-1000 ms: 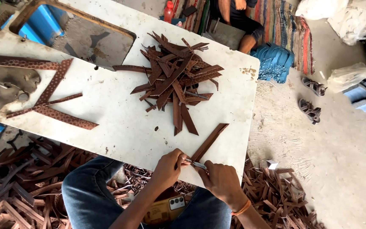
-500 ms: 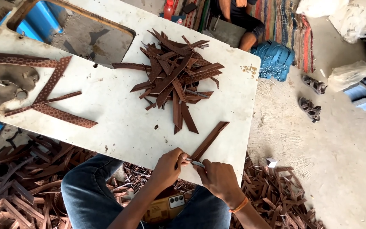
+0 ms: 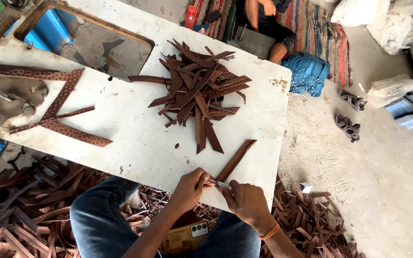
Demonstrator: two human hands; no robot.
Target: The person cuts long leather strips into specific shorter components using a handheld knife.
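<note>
Head view: my left hand (image 3: pixel 187 187) is pinching the brown leather strip (image 3: pixel 235 160) at its near end; my right hand (image 3: pixel 247 203) is gripping a small metal blade (image 3: pixel 220 183); strip looks light, flexible.

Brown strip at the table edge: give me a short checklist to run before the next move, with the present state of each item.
1. Left hand on the near end of the brown strip: ok.
2. Right hand holds the small metal tool at that end: ok.
3. Strip lies flat on the white table, apart from the pile of cut strips: ok.
4. Exact spot where the tool tip meets the strip: cannot tell, fingers hide it.
5. Phone on the lap below the hands, under any falling offcuts: not ok.
</note>
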